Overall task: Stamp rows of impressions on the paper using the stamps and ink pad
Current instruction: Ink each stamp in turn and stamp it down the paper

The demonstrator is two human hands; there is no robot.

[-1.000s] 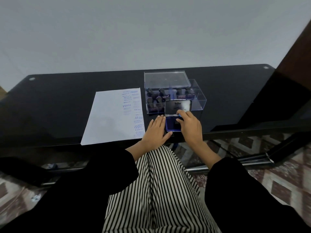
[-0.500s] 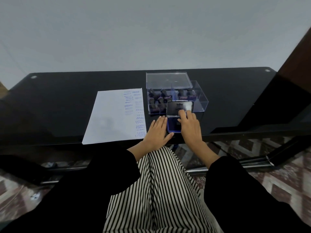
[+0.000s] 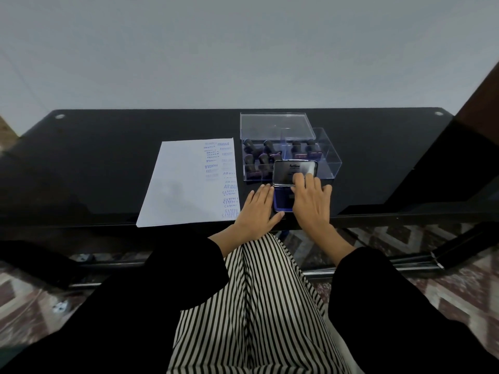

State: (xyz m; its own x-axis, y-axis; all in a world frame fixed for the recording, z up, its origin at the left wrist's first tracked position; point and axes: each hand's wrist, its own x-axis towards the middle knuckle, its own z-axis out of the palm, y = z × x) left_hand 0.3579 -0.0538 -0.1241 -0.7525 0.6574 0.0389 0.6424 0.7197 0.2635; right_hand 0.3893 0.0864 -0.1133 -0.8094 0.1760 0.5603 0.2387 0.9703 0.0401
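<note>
The right hand (image 3: 310,203) has moved from the blue face of the ink pad (image 3: 282,199) up to its raised silver lid (image 3: 286,172), and its straight fingers now touch the lid. The left hand (image 3: 256,209) has stayed flat just left of the ink pad, fingers straight, holding nothing. The paper (image 3: 183,184) lies further left of the ink pad. The stamps (image 3: 259,157) sit in a clear box (image 3: 328,157) just behind the ink pad.

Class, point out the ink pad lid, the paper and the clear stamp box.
ink pad lid (image 3: 283,175), head view, shiny face left of the fingers.
paper (image 3: 178,184), head view, blank left half.
stamp box (image 3: 330,166), head view, clear right wall.
</note>
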